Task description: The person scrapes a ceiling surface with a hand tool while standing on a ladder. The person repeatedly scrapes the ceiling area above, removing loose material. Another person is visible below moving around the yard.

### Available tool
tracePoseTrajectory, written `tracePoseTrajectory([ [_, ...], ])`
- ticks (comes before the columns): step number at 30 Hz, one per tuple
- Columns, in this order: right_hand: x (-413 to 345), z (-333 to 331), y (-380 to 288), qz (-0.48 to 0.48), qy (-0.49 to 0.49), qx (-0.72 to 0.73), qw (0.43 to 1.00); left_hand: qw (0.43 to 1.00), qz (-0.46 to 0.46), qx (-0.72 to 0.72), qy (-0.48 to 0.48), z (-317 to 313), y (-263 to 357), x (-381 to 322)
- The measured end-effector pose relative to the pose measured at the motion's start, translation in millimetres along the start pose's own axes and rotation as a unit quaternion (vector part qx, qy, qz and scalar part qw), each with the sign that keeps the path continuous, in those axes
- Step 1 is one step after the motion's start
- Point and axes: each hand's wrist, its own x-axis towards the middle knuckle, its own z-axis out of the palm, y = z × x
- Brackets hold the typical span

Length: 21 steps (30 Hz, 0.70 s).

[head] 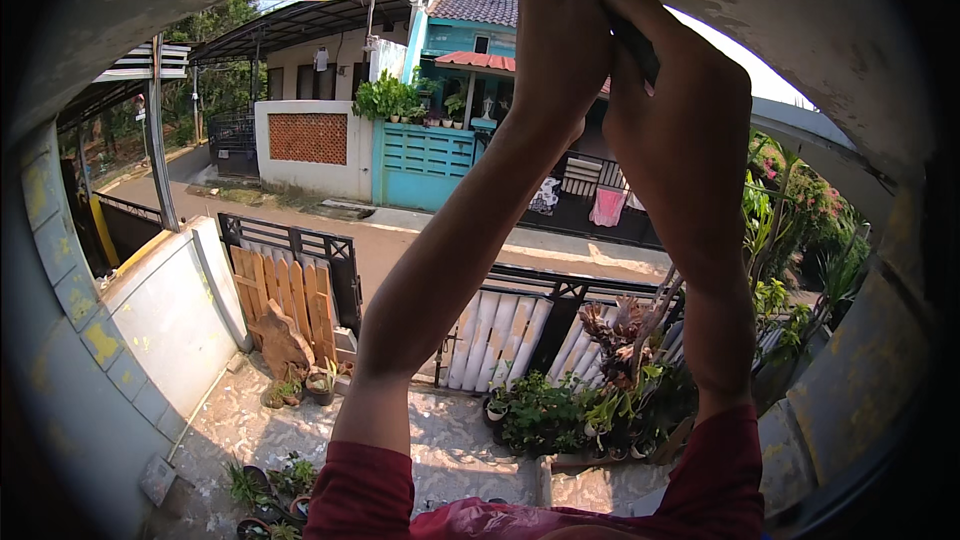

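Both my arms reach up to the underside of a weathered concrete overhang [750, 0]. My right hand [682, 105] is closed around a dark, flat hand tool [636, 49], probably a scraper; its exact kind is hard to make out in the shade. My left hand [566, 45] is just left of it, fingers raised against the tool's dark upper part at the overhang's edge. The left fingertips are partly hidden there. Patches of worn or peeling coating mark the concrete surface.
Far below is a tiled yard [472, 450] with potted plants [547, 412]. A metal gate with white slats [495, 337] borders the street. On the left stand a white wall [176, 307] and a wooden picket panel [285, 285]. A turquoise house [427, 157] faces me.
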Motion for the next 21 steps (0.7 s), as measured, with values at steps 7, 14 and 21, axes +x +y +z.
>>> tracePoseTrajectory([
  [7, 2.4, -11.2, -1.0, -0.001, 0.014, 0.02, 1.0, 0.996, -0.035, -0.065, 0.054, 19.1, -23.5, 12.6],
  [14, 7.7, 0.2, -6.0, -0.023, -0.005, -0.01, 1.0, 0.884, 0.206, 0.418, 0.033, -16.7, -65.9, 28.4],
  [21, 5.4, 20.7, -1.3, -0.002, 0.012, 0.03, 0.999, 0.906, 0.234, 0.347, 0.064, -18.1, -77.1, 24.6],
])
